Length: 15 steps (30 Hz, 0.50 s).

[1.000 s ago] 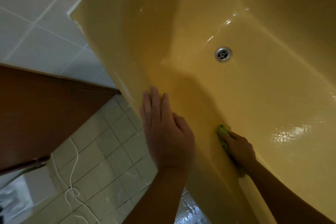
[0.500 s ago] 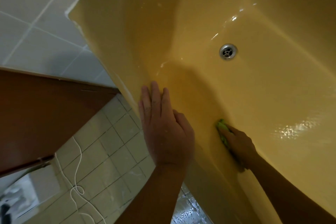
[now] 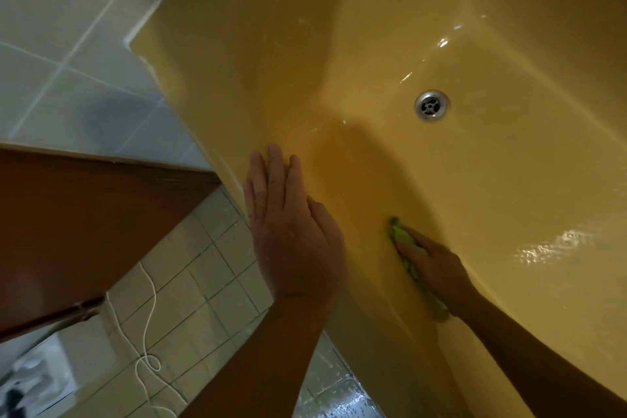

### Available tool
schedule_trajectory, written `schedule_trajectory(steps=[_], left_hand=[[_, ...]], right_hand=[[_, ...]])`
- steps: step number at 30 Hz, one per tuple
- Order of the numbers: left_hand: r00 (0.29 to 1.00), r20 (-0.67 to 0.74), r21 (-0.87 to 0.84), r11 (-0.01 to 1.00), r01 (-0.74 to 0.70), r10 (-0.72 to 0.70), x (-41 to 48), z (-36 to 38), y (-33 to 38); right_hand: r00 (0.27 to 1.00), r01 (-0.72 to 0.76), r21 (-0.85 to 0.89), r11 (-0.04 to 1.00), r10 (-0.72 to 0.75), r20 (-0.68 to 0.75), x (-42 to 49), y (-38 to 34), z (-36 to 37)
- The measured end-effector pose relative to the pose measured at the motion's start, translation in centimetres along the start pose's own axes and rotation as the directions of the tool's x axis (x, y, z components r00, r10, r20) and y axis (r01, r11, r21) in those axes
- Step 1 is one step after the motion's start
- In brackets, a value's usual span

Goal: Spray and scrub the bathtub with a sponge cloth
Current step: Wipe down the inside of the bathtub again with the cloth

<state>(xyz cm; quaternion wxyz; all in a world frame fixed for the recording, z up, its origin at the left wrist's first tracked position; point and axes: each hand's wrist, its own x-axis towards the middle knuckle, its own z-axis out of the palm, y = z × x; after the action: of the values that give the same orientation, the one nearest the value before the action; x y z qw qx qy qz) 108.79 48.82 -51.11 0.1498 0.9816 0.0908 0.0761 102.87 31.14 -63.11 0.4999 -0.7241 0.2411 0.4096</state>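
Floor tiles [image 3: 203,268]: small pale glazed squares below my left wrist, with a thin white cord [image 3: 146,326] looping across them; the patch nearest me shines as if wet.
Left hand [image 3: 293,237]: spread flat, fingers straight and close together, holding nothing, palm down on the bathtub [image 3: 305,78] rim. I judge it a brace that carries my weight as I lean in.
Right hand [image 3: 437,270]: well apart from the left and lower, inside the tub. Its fingers lie flat over the sponge cloth [image 3: 397,232] and press it to the near inner wall. I see no curl around it.
Sponge cloth: bright green, soft and crumpled, squeezed between my right palm and the wall, with one end poking out past the fingertips and a strip trailing back toward the wrist.
Step in hand: scrubbing, by my reading. No spray bottle is in view.
Tub surface: smooth mustard-yellow enamel, curved where wall meets floor, with glossy wet highlights beyond my right hand.
Drain [image 3: 431,105]: round metal grate, farther along the tub floor past the cloth.
Brown panel [image 3: 84,214]: flat and matt, left of my left hand.
Wall tiles [image 3: 51,44]: large pale squares beyond that panel.
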Motion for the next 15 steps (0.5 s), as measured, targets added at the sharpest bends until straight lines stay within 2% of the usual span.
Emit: schedule_trajectory(steps=[1, 2, 3, 4, 6, 8, 10, 12, 13, 15], left_hand=[[1.000, 0.002, -0.003, 1.000, -0.008, 0.008, 0.2, 0.0, -0.1], [1.000, 0.007, -0.006, 1.000, -0.018, 0.018, 0.4, 0.0, -0.2], [1.000, 0.016, -0.005, 1.000, -0.026, 0.026, 0.5, -0.1, -0.3], [0.999, 0.023, -0.004, 1.000, -0.030, 0.030, 0.7, -0.1, -0.4], [0.999, 0.026, -0.009, 0.999, -0.033, 0.033, 1.2, -0.2, -0.6], [0.999, 0.026, -0.007, 0.999, -0.043, 0.043, 1.6, -0.2, -0.9], [0.998, 0.030, -0.003, 0.999, -0.054, 0.054, 1.8, -0.2, -1.1], [0.997, 0.032, -0.011, 0.998, -0.064, 0.064, 2.2, -0.2, -1.2], [0.997, 0.033, -0.008, 0.998, -0.069, 0.069, 2.4, -0.2, -1.3], [0.996, 0.043, 0.006, 0.997, -0.076, 0.076, 2.9, -0.2, -1.4]], right_hand=[[0.994, -0.107, -0.025, 0.994, 0.107, -0.004, 0.7, 0.2, 0.0], [0.988, -0.153, -0.039, 0.987, 0.153, -0.003, 1.0, -0.3, 0.1], [0.991, -0.137, -0.042, 0.990, 0.137, 0.002, 0.9, -1.4, 0.4], [0.997, -0.076, -0.037, 0.996, 0.076, 0.007, 0.2, -2.9, 0.7], [0.986, 0.170, -0.005, 0.985, -0.170, 0.001, -2.6, -6.1, 1.2], [0.908, 0.419, 0.043, 0.907, -0.419, -0.005, -6.5, -8.9, 1.4], [0.863, 0.502, 0.080, 0.861, -0.505, 0.022, -7.6, -9.1, 1.2], [0.909, 0.413, 0.102, 0.905, -0.416, 0.015, -5.6, -7.4, 0.7], [0.948, 0.315, 0.106, 0.943, -0.318, 0.014, -3.9, -6.1, 0.6], [0.997, 0.070, 0.006, 0.998, -0.070, 0.026, -0.7, -3.7, 0.6]])
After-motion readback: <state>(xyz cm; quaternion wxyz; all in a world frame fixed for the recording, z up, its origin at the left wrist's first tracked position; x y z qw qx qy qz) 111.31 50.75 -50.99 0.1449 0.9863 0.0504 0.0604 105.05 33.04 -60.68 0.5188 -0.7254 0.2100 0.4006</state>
